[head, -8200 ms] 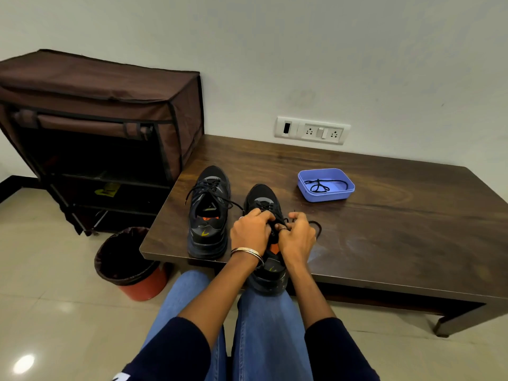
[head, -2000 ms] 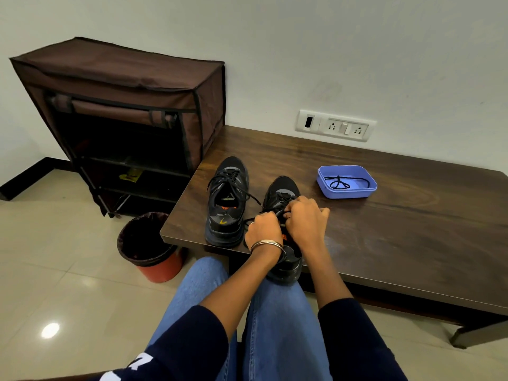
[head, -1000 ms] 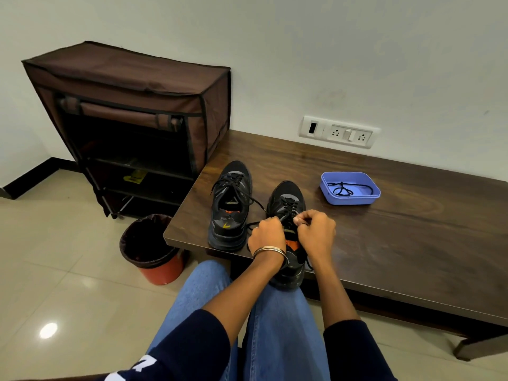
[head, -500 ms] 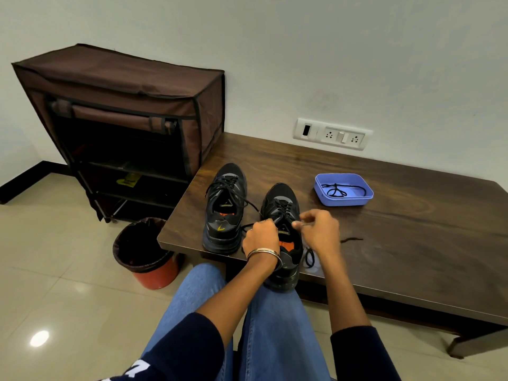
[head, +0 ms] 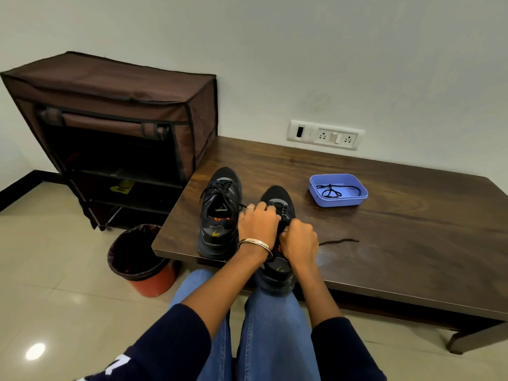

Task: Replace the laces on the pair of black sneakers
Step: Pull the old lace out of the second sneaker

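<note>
Nearest the camera, a seated person's two knees in blue jeans and two dark navy sleeves reach toward a low dark wooden table. At the table's near edge, two black sneakers stand side by side, toes pointing away. The right-hand sneaker hangs its heel over the table edge, just above the knees. Both hands are gathered over its lacing. The left hand, with a metal bangle at the wrist and a ring on one finger, has its fingers curled down onto the sneaker's laces toward the toe end. The right hand is bunched tight just beside it, nearer the heel, fingers closed at the lacing, though the exact strand it pinches is hidden by the knuckles. A loose black lace end trails on the table surface from behind the right hand out to the right. The left-hand sneaker stands untouched just left of the hands, fully laced, with an orange lining showing inside.

Farther back on the table, right of the sneakers and well apart from them, sits a shallow blue plastic tray holding a tangled black spare lace.

On the floor left of the table stands a red bin with a black liner. Behind it, touching the table's far left corner, is a brown fabric shoe rack with dark open shelves. On the wall behind the table is a white socket panel.
</note>
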Motion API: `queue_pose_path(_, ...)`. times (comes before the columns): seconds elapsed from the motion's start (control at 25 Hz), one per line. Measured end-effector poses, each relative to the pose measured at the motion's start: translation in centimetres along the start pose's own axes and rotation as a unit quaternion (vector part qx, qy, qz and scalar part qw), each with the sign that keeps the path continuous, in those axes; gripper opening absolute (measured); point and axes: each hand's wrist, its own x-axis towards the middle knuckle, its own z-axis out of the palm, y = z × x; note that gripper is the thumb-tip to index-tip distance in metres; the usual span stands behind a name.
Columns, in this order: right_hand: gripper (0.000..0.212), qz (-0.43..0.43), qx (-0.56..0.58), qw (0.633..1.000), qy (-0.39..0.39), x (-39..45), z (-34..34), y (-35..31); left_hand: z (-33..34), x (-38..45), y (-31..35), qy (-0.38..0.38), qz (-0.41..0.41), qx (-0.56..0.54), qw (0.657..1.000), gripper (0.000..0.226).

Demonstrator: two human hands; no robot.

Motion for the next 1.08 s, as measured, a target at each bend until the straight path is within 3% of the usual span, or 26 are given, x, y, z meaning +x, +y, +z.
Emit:
queue_pose_path(0.08, 0.022, -0.004, -0.012, 1.000, -0.005, 0.1, -0.1, 0.1, 0.0, 0.7, 0.5, 0.019, 0.056, 0.030, 0.998, 0.019)
queue_pose_path(0.24, 0.022, 0.005, 0.006, 1.000, -0.003, 0.0, 0.1, 0.3, 0.7, 1.4, 0.9, -0.093, 0.057, 0.022, 0.994, 0.022)
queue_pose_path(0.44, 0.020, 0.021, 0.041, 0.999, 0.008, -0.1, 0.2, 0.3, 1.3, 1.5, 0.8, -0.067, 0.095, 0.061, 0.991, 0.021)
queue_pose_path(0.64, 0.018, 0.048, 0.073, 0.996, 0.007, 0.1, 0.4, 0.2, 1.2, 2.2, 1.0, -0.090, 0.110, 0.060, 0.988, 0.024)
queue_pose_path(0.8, 0.016, 0.058, 0.077, 0.995, -0.016, 0.1, 0.5, 0.0, 1.4, 1.9, 1.0, -0.057, 0.010, -0.025, 0.998, 0.027)
queue_pose_path(0.88, 0.017, 0.063, 0.100, 0.993, -0.025, -0.1, 0.5, 0.0, 1.6, 2.3, 0.7, -0.048, -0.098, -0.108, 0.988, 0.027)
queue_pose_path(1.0, 0.019, 0.063, 0.107, 0.991, -0.040, -0.3, 0.5, -0.1, 1.8, 3.1, -0.3, -0.074, -0.292, -0.245, 0.921, 0.030)
queue_pose_path(1.08, 0.018, 0.067, 0.106, 0.991, -0.048, -0.1, 0.4, 0.0, 1.8, 3.2, -0.3, -0.093, -0.314, -0.295, 0.898, 0.030)
